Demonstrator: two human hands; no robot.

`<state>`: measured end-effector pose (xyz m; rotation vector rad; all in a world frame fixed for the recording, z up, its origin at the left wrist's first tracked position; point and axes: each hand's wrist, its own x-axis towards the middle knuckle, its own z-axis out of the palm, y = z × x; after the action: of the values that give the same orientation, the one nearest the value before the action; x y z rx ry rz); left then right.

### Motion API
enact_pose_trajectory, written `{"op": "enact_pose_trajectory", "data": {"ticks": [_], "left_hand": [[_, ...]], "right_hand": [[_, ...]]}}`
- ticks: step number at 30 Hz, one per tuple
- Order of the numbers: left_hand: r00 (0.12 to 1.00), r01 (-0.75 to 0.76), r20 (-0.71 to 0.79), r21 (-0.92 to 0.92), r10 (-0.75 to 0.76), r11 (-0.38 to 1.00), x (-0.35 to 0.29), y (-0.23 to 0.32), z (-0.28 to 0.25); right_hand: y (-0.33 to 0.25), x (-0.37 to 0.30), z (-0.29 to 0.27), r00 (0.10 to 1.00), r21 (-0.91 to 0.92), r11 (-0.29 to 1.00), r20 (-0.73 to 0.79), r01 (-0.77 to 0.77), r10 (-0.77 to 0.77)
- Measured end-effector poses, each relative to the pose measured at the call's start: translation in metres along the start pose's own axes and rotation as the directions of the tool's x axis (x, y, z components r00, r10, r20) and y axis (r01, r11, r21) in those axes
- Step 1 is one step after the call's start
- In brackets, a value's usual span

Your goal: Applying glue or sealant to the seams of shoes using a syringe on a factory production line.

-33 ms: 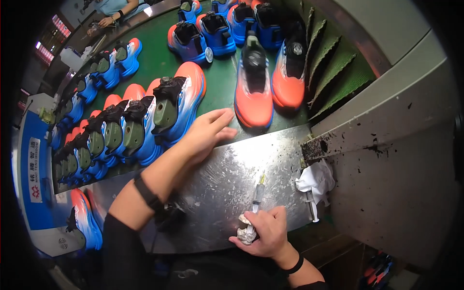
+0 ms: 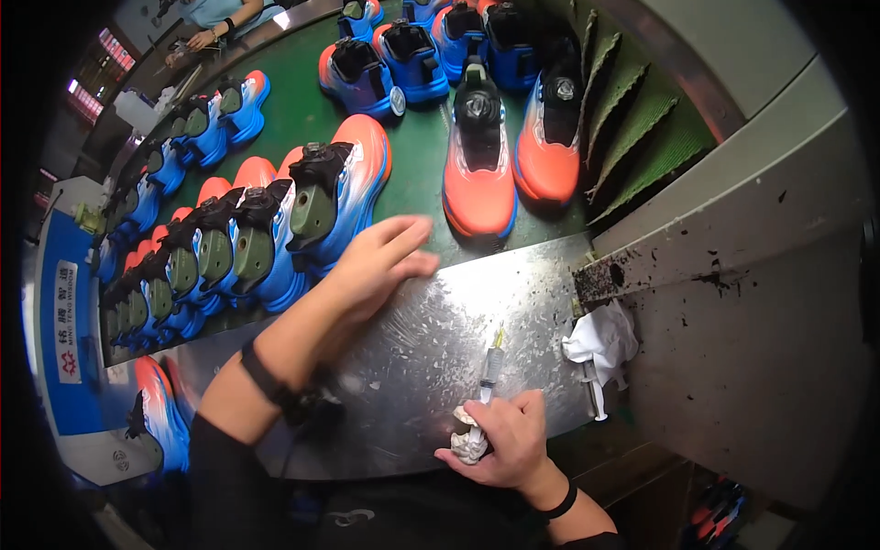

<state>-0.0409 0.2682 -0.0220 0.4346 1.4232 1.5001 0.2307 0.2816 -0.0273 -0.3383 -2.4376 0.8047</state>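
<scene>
At the far left edge of my view stands a blue upright panel [image 2: 69, 302] with a white rectangular label bearing a red emblem, and below it a pale rounded housing. My right hand [image 2: 506, 442] is clenched in a grip around a small clear plastic syringe with a yellowish tip [image 2: 491, 367], which points away from me over the scratched, shiny metal desk [image 2: 431, 339]; the same hand also bunches a crumpled white rag [image 2: 470, 440] against the desk's near edge. The syringe barrel is slim and see-through, its tip lifted slightly toward the belt. My left hand [image 2: 376, 261] lies released, fingers spread and flat, on the far edge of the desk, just beside the nearest orange-and-blue sneaker with a black tongue and olive-green last inside [image 2: 335, 197]. That shoe heads a tightly packed row of similar sneakers [image 2: 183, 266] running off to my left on the green conveyor belt [image 2: 412, 165]. Further out on the belt, two orange sneakers with black dial closures [image 2: 509, 147] sit side by side, toes toward me. To my right, a second crumpled white cloth [image 2: 600, 335] lies at the desk's end, touching a grey, black-speckled side panel [image 2: 761, 321]. Another person's hands [image 2: 206, 32] show at the belt's far end.
</scene>
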Motion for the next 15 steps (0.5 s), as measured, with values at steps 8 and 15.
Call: {"op": "enact_pose_trajectory", "data": {"ticks": [8, 15], "left_hand": [[0.987, -0.057, -0.161, -0.179, 0.028, 0.982, -0.071, 0.000, -0.090], [0.985, -0.106, -0.136, -0.007, 0.105, 0.994, -0.096, 0.025, -0.077]], "right_hand": [[-0.002, 0.003, 0.007, 0.991, 0.015, 0.997, -0.108, 0.074, -0.072], [-0.016, 0.001, 0.008, 0.990, -0.088, 0.994, -0.116, 0.070, -0.080]]}}
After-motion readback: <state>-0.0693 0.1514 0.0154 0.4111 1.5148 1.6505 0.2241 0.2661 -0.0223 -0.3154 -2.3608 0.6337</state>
